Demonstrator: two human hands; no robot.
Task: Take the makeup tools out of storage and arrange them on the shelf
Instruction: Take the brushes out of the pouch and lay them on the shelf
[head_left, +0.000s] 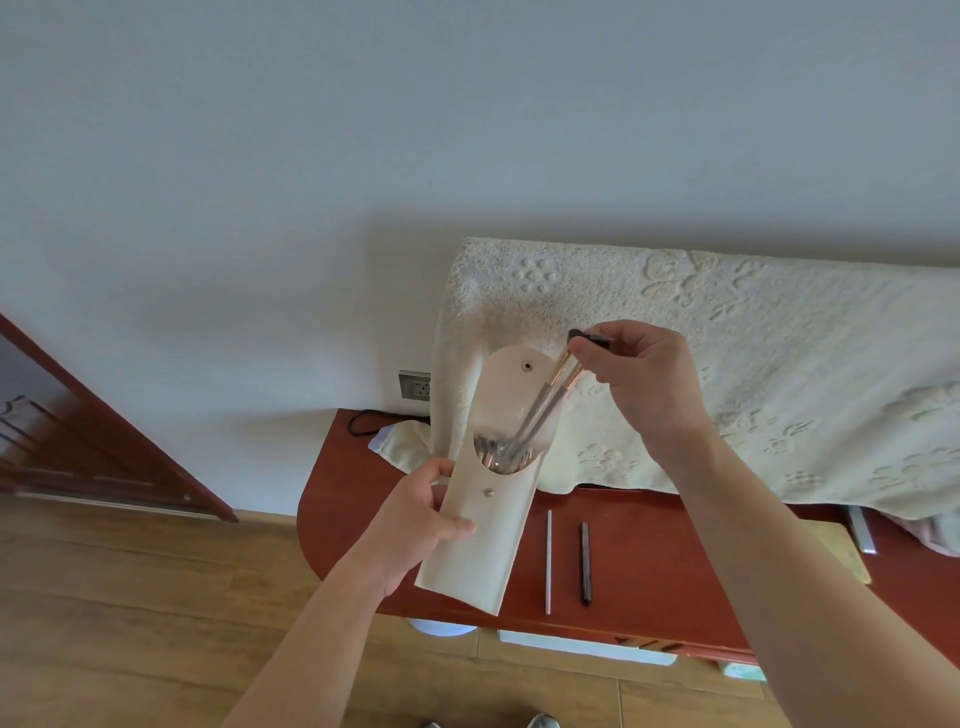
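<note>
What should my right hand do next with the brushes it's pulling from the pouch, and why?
Probably keep lifting: the right hand pinches two brushes whose lower ends still sit inside the pouch, which the left hand holds. Then lay them beside the two tools on the shelf.

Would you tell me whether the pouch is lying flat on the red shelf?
No, the left hand holds the pouch up above the red shelf.
</note>
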